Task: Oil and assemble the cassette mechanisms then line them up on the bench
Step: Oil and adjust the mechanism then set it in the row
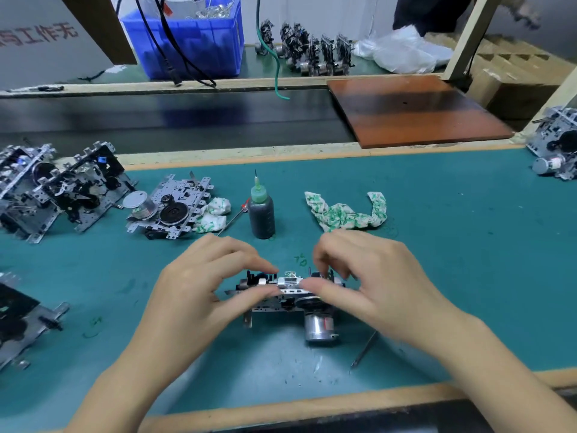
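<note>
A metal cassette mechanism with a silver motor on its underside stands on edge on the green mat at the front centre. My left hand pinches its left top edge between thumb and fingers. My right hand grips its right top edge, thumb along the front. A dark oil bottle with a green needle tip stands upright just behind. Three other mechanisms, the nearest, lie at the left of the mat.
A green-patterned rag lies right of the bottle, another left of it. A thin metal tool lies by my right wrist. More mechanisms sit at the left edge, right edge and far bench. A brown board and blue bin lie beyond.
</note>
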### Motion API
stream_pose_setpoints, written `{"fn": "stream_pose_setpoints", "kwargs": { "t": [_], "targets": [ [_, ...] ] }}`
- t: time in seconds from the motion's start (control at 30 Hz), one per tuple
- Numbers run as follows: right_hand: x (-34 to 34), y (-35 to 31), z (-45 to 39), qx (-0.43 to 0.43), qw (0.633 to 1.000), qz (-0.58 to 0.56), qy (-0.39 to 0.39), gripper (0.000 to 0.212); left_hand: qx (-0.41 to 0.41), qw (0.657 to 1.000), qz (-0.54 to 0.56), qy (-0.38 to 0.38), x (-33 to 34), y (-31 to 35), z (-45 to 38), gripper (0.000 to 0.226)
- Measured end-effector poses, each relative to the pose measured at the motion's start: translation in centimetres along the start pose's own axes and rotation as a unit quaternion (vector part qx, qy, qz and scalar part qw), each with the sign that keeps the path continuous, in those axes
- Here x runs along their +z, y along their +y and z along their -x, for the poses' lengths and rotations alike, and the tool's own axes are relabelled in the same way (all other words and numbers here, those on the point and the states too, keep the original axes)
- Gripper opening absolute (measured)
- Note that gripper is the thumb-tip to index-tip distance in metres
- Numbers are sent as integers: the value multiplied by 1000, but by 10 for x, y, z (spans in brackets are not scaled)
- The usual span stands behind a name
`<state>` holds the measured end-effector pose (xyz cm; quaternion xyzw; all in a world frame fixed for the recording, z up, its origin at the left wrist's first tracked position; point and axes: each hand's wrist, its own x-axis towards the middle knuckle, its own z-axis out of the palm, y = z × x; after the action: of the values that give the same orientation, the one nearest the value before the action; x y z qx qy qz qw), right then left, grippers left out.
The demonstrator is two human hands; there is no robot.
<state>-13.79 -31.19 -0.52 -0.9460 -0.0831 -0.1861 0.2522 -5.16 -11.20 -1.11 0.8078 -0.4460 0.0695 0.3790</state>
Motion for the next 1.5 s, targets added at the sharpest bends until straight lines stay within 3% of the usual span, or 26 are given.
{"fn": "stream_pose_setpoints", "kwargs": {
  "t": [0.1, 0.27, 0.67, 0.9, 1.07, 1.37, 1.5],
  "targets": [
    [-2, -5, -12, -78, 990, 102, -60, 35, -6, 1000, -15, 1, -4, -1, -1, 21],
    [2, -5, -21, -132, 980, 108, -102, 32, -8, 999, 29, -19, -3, -2, -1, 18],
    [5, 10, -32, -43, 990, -10, -132, 43, -16, 999, 22, -40, -8, -7, -14, 11],
    [-24, 35, -30, 29, 1000, -9, -5, 38, 43, 998, -50, -18, 8, 15, -69, 16],
    [-67, 88, -12, 114, 988, 63, 88, 42, 66, 994, -79, -33, 68, 46, -140, 17],
    [-134, 217, 26, 305, 924, 175, 150, 44, 119, 962, -68, -236, 223, 105, -248, 62],
    [-157, 269, 22, 359, 892, 226, 155, 35, 76, 964, -40, -250, 278, 128, -272, 78]
  ]
}}
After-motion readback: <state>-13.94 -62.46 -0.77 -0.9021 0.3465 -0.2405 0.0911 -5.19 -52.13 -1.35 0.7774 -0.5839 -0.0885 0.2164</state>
